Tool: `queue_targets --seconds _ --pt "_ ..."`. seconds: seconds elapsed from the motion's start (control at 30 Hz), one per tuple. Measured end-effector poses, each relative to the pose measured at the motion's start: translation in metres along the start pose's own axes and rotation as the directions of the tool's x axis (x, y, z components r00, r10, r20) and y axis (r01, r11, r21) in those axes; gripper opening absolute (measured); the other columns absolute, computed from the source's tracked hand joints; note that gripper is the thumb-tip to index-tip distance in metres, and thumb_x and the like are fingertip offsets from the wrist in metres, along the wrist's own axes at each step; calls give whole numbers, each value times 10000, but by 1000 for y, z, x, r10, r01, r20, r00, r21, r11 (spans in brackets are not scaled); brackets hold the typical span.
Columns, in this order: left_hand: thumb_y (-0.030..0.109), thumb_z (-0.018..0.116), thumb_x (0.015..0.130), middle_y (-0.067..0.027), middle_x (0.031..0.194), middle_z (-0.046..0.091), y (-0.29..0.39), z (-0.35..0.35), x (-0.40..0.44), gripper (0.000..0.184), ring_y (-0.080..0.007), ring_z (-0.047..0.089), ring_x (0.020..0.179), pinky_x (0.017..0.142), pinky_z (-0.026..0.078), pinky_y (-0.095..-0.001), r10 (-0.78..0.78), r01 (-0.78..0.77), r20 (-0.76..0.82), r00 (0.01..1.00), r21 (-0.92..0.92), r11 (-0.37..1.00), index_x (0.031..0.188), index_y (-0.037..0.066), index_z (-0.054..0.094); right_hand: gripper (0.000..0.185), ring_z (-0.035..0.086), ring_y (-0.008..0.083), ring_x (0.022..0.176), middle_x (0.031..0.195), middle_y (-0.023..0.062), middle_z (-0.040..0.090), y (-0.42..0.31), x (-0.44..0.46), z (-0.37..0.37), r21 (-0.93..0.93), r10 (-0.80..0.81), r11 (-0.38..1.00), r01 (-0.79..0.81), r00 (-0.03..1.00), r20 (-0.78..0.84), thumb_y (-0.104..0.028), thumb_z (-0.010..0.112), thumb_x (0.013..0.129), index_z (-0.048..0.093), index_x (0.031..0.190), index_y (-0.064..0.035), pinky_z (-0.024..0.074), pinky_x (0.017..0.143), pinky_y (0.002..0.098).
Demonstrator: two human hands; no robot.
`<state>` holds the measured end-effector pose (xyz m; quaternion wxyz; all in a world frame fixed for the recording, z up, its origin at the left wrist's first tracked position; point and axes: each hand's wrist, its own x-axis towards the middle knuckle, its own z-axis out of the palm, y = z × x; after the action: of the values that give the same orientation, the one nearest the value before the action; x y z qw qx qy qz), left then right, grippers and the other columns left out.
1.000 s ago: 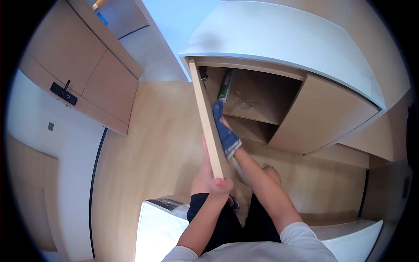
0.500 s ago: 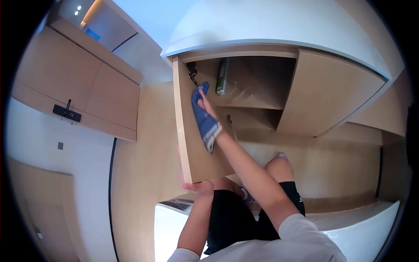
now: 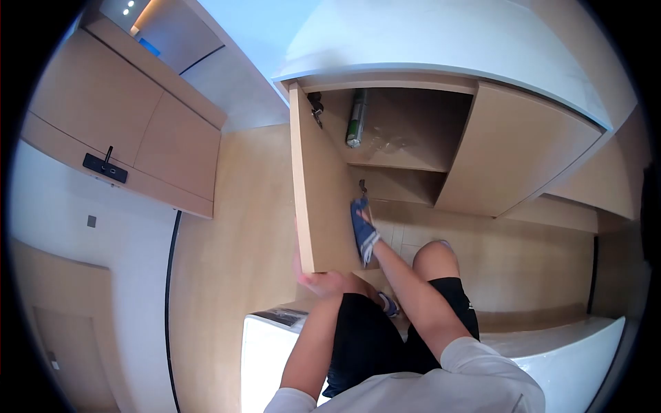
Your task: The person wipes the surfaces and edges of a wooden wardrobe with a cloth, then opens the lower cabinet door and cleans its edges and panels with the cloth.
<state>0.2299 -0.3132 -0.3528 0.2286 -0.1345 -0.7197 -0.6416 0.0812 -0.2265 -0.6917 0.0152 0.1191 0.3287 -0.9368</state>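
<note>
The light wood cabinet door (image 3: 323,199) stands swung out from the cabinet. My left hand (image 3: 323,283) grips its near outer edge, with the fingers partly hidden behind the panel. My right hand (image 3: 365,217) presses a blue cloth (image 3: 363,237) with pale edges against the door's inner face, low down beside the lower hinge (image 3: 363,186). The cloth hides most of that hand's fingers. Above it, the upper hinge (image 3: 316,110) shows at the door's top corner.
A silver and green tube (image 3: 356,120) lies on the cabinet shelf (image 3: 403,155). To the right is a shut cabinet door (image 3: 520,148), under a white countertop (image 3: 441,41). Behind my legs is a glossy white surface (image 3: 571,358). A door with a black handle (image 3: 105,168) is at the left.
My right hand has slid the blue cloth down the door's inner face, from near the upper hinge to the lower one. My left hand keeps its hold on the edge; the view shifted slightly.
</note>
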Motion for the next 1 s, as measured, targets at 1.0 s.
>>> queue_targets --seconds 1.0 --pt "656 45 1050 -172 1036 742 31 -13 28 969 -319 718 958 809 558 -392 183 -155 -123 975 207 966 1180 -62 683 556 556 197 1239 1379 57 586 -107 146 55 289 -29 956 -56 959 281 -438 489 1101 461 1509 -61 433 1102 324"
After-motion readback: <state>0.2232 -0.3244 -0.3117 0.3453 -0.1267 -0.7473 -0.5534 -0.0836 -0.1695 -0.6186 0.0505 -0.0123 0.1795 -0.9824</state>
